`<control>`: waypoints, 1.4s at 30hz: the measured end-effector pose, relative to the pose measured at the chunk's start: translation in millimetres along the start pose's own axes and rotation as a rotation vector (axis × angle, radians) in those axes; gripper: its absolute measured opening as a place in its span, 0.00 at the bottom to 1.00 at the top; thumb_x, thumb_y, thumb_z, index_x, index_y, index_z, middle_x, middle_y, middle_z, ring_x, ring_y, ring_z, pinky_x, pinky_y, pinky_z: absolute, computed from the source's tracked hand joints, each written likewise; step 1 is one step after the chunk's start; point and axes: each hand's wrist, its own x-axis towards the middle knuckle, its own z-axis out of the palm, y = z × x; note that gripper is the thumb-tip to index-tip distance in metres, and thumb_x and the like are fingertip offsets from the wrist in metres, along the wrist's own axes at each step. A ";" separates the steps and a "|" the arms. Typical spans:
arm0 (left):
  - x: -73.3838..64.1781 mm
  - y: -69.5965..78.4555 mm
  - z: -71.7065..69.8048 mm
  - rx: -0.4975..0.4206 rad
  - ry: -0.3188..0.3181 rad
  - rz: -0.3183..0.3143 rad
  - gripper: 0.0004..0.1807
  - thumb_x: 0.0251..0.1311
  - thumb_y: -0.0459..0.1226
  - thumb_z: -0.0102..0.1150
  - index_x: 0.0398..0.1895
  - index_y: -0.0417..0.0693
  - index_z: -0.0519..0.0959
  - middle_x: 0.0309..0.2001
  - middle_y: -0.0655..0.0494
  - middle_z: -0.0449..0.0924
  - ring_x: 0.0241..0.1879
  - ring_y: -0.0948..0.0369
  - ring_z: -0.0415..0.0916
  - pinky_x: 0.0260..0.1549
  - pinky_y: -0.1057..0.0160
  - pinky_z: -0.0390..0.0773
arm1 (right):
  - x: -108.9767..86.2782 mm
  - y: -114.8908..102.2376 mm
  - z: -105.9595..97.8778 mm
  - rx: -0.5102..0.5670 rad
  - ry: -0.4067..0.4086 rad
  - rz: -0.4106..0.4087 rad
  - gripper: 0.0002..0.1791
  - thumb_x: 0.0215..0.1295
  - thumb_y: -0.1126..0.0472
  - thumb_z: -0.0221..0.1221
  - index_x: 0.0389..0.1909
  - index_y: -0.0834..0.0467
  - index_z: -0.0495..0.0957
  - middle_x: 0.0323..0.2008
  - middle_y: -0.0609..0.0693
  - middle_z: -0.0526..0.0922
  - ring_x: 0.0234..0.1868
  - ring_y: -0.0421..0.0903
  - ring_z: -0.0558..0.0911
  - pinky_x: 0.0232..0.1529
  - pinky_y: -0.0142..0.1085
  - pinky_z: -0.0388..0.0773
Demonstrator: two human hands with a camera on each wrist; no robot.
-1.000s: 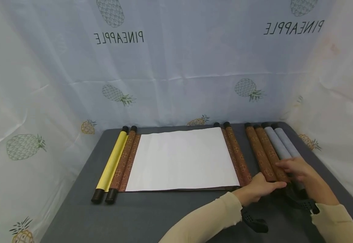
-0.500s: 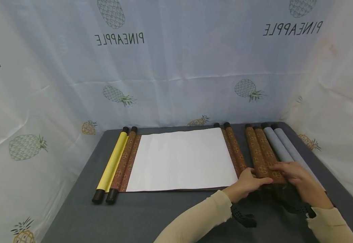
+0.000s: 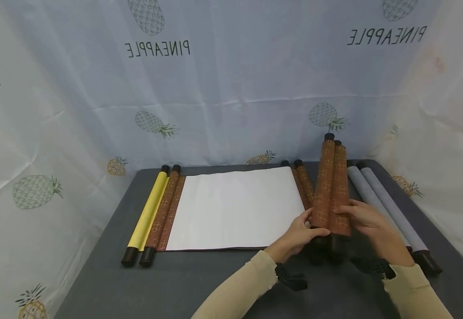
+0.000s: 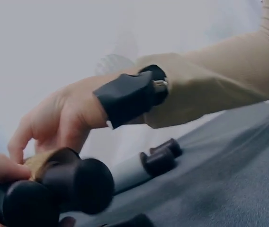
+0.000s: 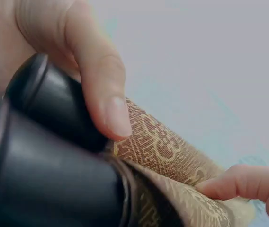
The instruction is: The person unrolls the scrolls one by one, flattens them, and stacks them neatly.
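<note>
A brown patterned scroll (image 3: 322, 190), rolled up from both ends into two side-by-side rolls with black end knobs (image 5: 73, 165), is lifted and tilted, its far end higher than the near one. My left hand (image 3: 298, 232) grips the left roll close to its near knob, thumb (image 5: 108, 104) lying over the patterned cloth in the right wrist view. On the other roll, my right hand (image 3: 368, 219) pinches the cloth from the right side. A partly unrolled scroll with a white sheet (image 3: 235, 208) and brown rolls at its ends lies just left of my left hand.
To the right lies a grey scroll (image 3: 391, 206) with black knobs. A yellow scroll (image 3: 147, 212) rests at the table's left, beside the unrolled scroll's left roll (image 3: 162, 212). A pineapple-print curtain (image 3: 231, 88) hangs behind the dark table (image 3: 167, 292).
Both hands have moved left with the brown scroll, away from the grey one. Its far end has risen off the table and now overlaps the unrolled scroll's right roll in the head view.
</note>
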 end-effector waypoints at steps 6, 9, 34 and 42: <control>-5.4 1.1 -28.6 -0.087 -0.048 0.031 0.43 0.49 0.22 0.58 0.71 0.52 0.60 0.54 0.52 0.72 0.45 0.60 0.75 0.39 0.67 0.77 | 16.3 -6.8 38.0 0.016 0.026 -0.036 0.48 0.64 0.67 0.55 0.72 0.72 0.32 0.48 0.46 0.71 0.41 0.32 0.76 0.44 0.29 0.77; -8.0 -0.8 -43.7 -0.101 -0.014 0.024 0.47 0.46 0.21 0.55 0.72 0.53 0.56 0.54 0.49 0.73 0.41 0.61 0.74 0.34 0.68 0.74 | 23.4 -7.5 59.3 -0.008 0.045 -0.071 0.48 0.64 0.67 0.56 0.73 0.70 0.33 0.58 0.58 0.66 0.45 0.35 0.75 0.45 0.29 0.76; -18.7 9.1 -124.9 0.037 0.135 0.179 0.44 0.53 0.33 0.66 0.70 0.53 0.52 0.64 0.44 0.66 0.56 0.56 0.74 0.53 0.60 0.77 | 55.7 -16.9 134.5 -0.133 -0.072 -0.055 0.54 0.61 0.61 0.62 0.75 0.64 0.33 0.73 0.73 0.47 0.72 0.68 0.58 0.69 0.58 0.62; -20.4 16.5 -140.6 0.038 0.216 0.206 0.44 0.52 0.34 0.67 0.70 0.55 0.53 0.64 0.45 0.66 0.61 0.52 0.71 0.61 0.53 0.71 | 58.2 -8.3 139.7 -0.235 -0.313 -0.045 0.57 0.59 0.66 0.62 0.72 0.73 0.27 0.61 0.78 0.69 0.54 0.61 0.82 0.53 0.50 0.80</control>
